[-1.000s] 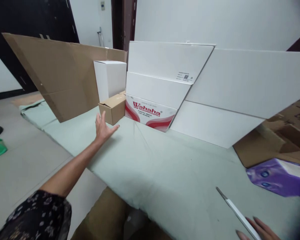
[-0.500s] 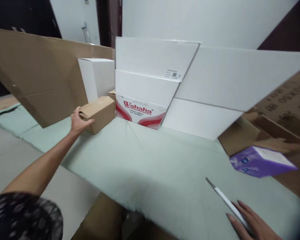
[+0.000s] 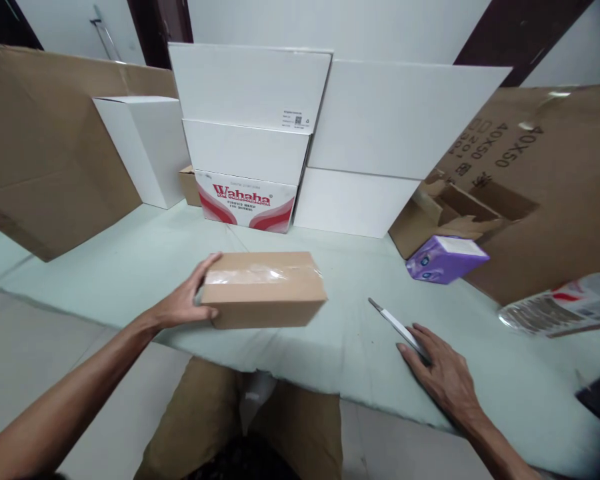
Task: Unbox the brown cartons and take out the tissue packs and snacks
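While my left grip point(image 3: 180, 305) clasps one end of the cardboard box point(image 3: 265, 315) near the front edge of the counter point(image 3: 341, 343) and my right grip point(image 3: 443, 373) holds the knife point(image 3: 394, 324), I judge the box could twist or slip because only one end is grasped.

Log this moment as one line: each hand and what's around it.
Left hand: grips taped brown box | Right hand: at white-handled tool, grip unclear | Behind box: Wahaha carton | Beyond tool: purple pack
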### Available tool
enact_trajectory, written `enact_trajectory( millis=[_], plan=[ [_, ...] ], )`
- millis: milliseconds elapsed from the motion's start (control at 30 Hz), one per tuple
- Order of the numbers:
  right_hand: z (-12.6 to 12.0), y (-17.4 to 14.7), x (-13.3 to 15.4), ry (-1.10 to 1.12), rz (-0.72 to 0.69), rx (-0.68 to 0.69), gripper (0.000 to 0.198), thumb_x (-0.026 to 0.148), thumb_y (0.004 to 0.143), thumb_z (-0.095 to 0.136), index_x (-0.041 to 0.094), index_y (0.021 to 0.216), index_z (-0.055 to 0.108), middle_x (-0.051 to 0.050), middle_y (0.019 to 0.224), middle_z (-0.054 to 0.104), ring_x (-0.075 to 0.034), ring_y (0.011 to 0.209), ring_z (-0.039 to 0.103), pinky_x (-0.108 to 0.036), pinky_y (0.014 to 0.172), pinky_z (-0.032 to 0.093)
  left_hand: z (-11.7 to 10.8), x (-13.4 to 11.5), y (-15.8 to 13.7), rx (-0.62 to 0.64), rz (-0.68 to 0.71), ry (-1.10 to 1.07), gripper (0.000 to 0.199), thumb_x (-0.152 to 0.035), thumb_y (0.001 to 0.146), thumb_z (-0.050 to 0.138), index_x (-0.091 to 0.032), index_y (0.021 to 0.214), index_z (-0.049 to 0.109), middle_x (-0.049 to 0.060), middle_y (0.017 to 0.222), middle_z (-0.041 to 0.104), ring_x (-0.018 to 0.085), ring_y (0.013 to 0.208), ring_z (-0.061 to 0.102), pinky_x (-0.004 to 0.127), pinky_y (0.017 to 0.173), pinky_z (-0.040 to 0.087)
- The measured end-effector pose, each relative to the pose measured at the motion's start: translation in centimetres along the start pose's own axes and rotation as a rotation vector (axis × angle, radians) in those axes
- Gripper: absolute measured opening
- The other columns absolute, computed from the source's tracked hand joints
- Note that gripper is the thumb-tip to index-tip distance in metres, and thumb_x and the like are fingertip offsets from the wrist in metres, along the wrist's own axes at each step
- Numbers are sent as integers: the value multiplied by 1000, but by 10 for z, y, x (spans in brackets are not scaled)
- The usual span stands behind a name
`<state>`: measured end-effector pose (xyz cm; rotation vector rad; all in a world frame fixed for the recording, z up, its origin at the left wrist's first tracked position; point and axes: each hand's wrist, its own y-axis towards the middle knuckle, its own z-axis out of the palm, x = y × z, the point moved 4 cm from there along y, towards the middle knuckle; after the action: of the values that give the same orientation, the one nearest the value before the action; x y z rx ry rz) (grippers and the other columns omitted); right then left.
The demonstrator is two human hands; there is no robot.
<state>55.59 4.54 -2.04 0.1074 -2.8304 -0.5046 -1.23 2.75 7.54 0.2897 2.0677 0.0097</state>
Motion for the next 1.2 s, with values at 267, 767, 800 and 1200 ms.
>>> enact_trajectory(
  millis=[267,767,800,1200],
  plan=[
    [1,-3,-2,-37,-53,-47,57,61,95,44,21,125,69,-15,135,71,-35,128,64,-52,103,51,65,-24,40,-52,82,-410,110,-57,81,69,-22,169,13,10,178,15,41,162,13,54,131,14],
    [-30,27,43,161,77,-95,39,44,94,42,20,103,71,-13,95,75,-28,84,69,-41,75,53,84,-36,58,-128,70,-461,77,-30,64,56,-14,139,63,13,167,40,39,159,25,50,130,13],
    [-43,29,46,246,151,-106,41,48,94,43,19,105,70,-11,87,73,-26,77,68,-39,70,54,86,-35,58,-142,79,-471,74,-29,64,56,-14,136,65,13,166,41,38,159,24,50,130,13],
    [-136,58,256,69,-574,247,37,42,107,41,27,121,72,-6,99,78,-22,80,72,-31,66,50,96,-26,61,-194,157,-541,61,-30,64,55,-19,122,67,12,158,48,41,155,31,53,126,20]
  ],
)
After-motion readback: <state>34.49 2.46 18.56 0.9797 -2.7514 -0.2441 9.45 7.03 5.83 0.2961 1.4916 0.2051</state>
